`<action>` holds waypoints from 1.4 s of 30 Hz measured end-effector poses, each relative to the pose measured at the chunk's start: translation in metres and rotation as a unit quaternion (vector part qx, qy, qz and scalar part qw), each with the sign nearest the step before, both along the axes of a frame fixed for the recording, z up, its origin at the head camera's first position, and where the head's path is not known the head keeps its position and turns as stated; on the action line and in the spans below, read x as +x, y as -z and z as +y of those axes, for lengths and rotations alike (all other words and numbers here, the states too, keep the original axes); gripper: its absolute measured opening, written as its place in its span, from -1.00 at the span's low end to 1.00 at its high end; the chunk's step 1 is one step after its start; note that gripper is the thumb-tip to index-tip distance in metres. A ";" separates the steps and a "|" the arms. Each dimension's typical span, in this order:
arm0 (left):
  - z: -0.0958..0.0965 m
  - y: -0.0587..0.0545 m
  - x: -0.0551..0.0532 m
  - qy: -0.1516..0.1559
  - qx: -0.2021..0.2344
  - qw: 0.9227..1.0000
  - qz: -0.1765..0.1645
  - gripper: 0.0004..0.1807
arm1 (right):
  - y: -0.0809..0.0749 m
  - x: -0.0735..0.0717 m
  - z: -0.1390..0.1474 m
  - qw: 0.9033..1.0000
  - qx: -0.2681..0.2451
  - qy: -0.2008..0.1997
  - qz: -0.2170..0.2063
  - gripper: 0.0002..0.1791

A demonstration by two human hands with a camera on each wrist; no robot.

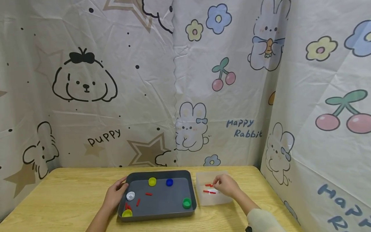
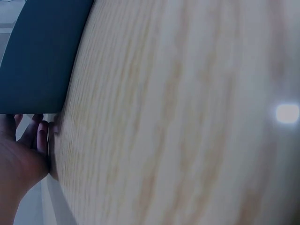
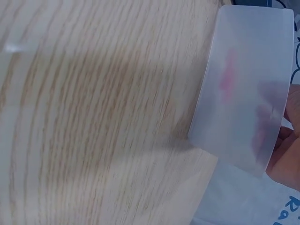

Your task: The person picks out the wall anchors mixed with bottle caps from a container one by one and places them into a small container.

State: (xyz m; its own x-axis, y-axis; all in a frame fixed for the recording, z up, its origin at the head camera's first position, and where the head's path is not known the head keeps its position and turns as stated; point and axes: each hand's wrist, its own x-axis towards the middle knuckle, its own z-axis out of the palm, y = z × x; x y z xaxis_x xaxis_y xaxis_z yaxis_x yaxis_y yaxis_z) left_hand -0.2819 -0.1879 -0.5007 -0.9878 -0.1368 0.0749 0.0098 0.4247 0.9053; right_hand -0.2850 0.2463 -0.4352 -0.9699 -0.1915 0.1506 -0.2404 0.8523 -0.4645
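My left hand (image 1: pixel 113 194) holds the left wall of a dark grey tray (image 1: pixel 162 216), its thumb by the rim and its fingers outside. Inside the tray are small round cups: yellow (image 1: pixel 152 181), blue (image 1: pixel 169 182), white (image 1: pixel 130 195), green (image 1: pixel 186 203) and another yellow cup (image 1: pixel 127 213). Short red sticks (image 1: pixel 138 202) lie near the left-hand cups. Over a translucent box (image 1: pixel 203 201), my right hand (image 1: pixel 227 185) has its fingertips bunched, pinching the end of a red stick (image 1: pixel 211 185). Through the box's cloudy wall the right wrist view shows those fingers only dimly.
Several red sticks (image 1: pixel 206 191) lie in the box, right of the tray with a narrow gap between. Both stand on a pale wooden table (image 1: pixel 69 193). Printed cloth (image 1: pixel 139 116) hangs behind the table and along its right side.
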 end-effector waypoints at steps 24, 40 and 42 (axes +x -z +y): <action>-0.001 0.004 -0.002 -0.003 0.006 1.000 0.004 -0.49 | -0.017 -0.007 -0.054 0.997 -0.067 -0.035 0.015 -0.94; 0.000 0.001 0.000 -0.010 0.003 1.000 0.004 -0.50 | -0.014 -0.004 -0.105 0.993 -0.056 -0.098 0.021 -0.92; 0.000 0.001 0.000 -0.009 0.004 1.000 0.004 -0.49 | -0.013 -0.004 -0.112 0.993 -0.058 -0.100 0.019 -0.93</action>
